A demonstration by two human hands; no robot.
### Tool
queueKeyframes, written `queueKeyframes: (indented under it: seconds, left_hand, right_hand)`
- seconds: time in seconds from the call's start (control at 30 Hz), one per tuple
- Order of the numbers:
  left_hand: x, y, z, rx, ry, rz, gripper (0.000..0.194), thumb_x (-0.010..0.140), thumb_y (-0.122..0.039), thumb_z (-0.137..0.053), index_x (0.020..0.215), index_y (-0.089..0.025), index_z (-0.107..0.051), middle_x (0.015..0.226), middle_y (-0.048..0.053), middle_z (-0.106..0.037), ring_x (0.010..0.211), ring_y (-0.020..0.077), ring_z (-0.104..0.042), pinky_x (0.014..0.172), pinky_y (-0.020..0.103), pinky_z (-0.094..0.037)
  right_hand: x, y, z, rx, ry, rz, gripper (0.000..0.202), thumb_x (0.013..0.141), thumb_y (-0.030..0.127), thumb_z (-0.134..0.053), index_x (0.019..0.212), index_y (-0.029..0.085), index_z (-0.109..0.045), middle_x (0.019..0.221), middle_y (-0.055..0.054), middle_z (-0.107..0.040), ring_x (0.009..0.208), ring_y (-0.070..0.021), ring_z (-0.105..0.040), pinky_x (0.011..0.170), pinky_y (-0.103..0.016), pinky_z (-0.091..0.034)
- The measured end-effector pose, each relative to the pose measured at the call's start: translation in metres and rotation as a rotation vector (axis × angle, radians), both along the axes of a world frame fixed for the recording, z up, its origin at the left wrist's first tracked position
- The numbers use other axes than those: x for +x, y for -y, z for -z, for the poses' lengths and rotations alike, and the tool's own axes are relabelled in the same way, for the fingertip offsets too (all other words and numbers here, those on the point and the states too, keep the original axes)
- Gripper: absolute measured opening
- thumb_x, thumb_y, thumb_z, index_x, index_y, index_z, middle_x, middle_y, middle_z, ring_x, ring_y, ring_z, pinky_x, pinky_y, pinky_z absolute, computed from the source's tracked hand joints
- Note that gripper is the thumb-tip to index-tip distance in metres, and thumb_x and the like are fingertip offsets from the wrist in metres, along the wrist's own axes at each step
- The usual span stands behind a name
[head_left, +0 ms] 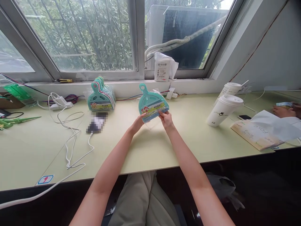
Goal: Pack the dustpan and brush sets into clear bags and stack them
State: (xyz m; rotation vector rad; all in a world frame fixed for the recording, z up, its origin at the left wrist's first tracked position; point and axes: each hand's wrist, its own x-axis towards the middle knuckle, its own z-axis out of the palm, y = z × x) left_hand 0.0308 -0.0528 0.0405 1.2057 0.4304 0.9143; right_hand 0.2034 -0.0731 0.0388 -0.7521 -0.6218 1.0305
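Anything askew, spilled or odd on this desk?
One thing: the long, thin white plastic cabling at left sprawls in loose loops across the flat pale yellow-green desk, one run trailing past its front edge. Looks untidy. No spill or damage visible.

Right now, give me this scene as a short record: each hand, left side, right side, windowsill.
Left hand: holds the dustpan's lower left
Right hand: holds its lower right
Left side: stack of dustpans, power strip
Right side: two cups, tissue pack, another person's hand
Windowsill: screwdriver, wrapped pack
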Motion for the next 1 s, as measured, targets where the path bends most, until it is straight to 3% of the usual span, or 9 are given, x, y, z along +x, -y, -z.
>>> queueKeyframes:
  seconds: [0.23, 0.4, 0.57, 0.83, 1.0]
  left_hand:
    - [0.001, -0.008, 0.009, 0.064, 0.04, -0.199, 0.055, 0.073, -0.032, -0.072, 0.123, -0.018, -0.053, 0.128, 0.01, -0.06, 0.121, 0.0306, -0.054, 0.103, 0.048, -0.043]
    - [-0.003, -0.009, 0.011, 0.014, -0.025, -0.167, 0.06, 0.075, -0.034, -0.07, 0.128, -0.023, -0.047, 0.131, 0.011, -0.057, 0.115, 0.0313, -0.057, 0.088, 0.051, -0.054]
    - [-0.006, -0.009, 0.01, -0.007, -0.034, -0.141, 0.06, 0.075, -0.036, -0.07, 0.129, -0.026, -0.044, 0.133, 0.009, -0.054, 0.114, 0.0302, -0.058, 0.084, 0.051, -0.056]
    - [-0.007, -0.009, 0.011, 0.023, -0.068, -0.115, 0.057, 0.074, -0.035, -0.071, 0.124, -0.025, -0.045, 0.132, 0.011, -0.055, 0.109, 0.0296, -0.06, 0.08, 0.047, -0.057]
    - [-0.007, -0.009, 0.013, 0.033, -0.053, -0.151, 0.063, 0.073, -0.033, -0.071, 0.129, -0.026, -0.043, 0.133, 0.01, -0.054, 0.112, 0.0301, -0.059, 0.084, 0.049, -0.057]
  right_hand:
    - [0.0, -0.003, 0.007, -0.018, -0.006, -0.034, 0.025, 0.064, 0.011, -0.073, 0.087, 0.019, -0.066, 0.096, -0.002, -0.073, 0.101, -0.0197, -0.067, 0.094, -0.035, -0.056]
    - [0.01, -0.003, 0.006, -0.062, 0.023, -0.14, 0.022, 0.066, 0.008, -0.069, 0.086, 0.017, -0.067, 0.094, -0.004, -0.074, 0.095, -0.0195, -0.069, 0.095, -0.035, -0.055]
    - [0.016, -0.002, 0.005, -0.05, 0.05, -0.224, 0.024, 0.064, 0.005, -0.069, 0.085, 0.016, -0.067, 0.092, -0.004, -0.075, 0.096, -0.021, -0.069, 0.096, -0.037, -0.055]
    - [0.016, -0.007, 0.013, -0.068, 0.019, -0.192, 0.02, 0.067, 0.006, -0.068, 0.085, 0.016, -0.067, 0.088, -0.004, -0.074, 0.088, -0.0194, -0.07, 0.091, -0.036, -0.057]
    - [0.007, -0.005, 0.011, -0.054, 0.021, -0.153, 0.022, 0.069, 0.015, -0.071, 0.09, 0.018, -0.066, 0.095, -0.002, -0.073, 0.092, -0.0167, -0.069, 0.092, -0.031, -0.055]
